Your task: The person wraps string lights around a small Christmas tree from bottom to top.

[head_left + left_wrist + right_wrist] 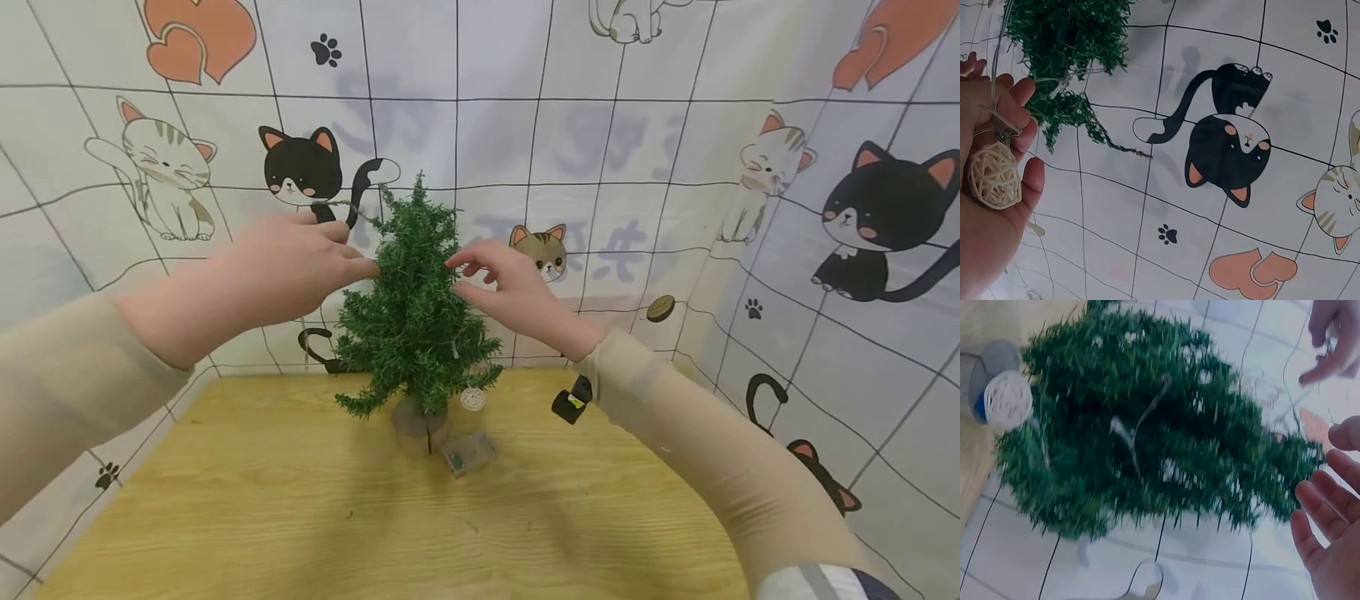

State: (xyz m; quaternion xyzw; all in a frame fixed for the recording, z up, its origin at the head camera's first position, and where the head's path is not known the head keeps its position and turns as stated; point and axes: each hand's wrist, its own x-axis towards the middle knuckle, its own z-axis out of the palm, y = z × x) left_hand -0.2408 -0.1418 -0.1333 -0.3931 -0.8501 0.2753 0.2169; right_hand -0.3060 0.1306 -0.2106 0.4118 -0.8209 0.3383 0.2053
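A small green artificial Christmas tree (420, 292) stands between both hands in the head view. My left hand (300, 262) is at its upper left side. In the left wrist view that hand holds a string light, with a woven cream ball (995, 178) against the palm and thin clear wire (999, 75) running up past the curled fingers. On the tree's right side is my right hand (510, 287), its fingers loosely bent with nothing between them. Another woven ball (472, 399) hangs at the lower right branches, and wire (1138, 434) lies across the foliage in the right wrist view.
The tree's round base (416, 427) stands on a wooden table (300, 517). Beside it lies a clear battery box (471, 453). A small black object (572, 402) sits near the right forearm. Cat-patterned cloth (495, 142) surrounds the back and sides.
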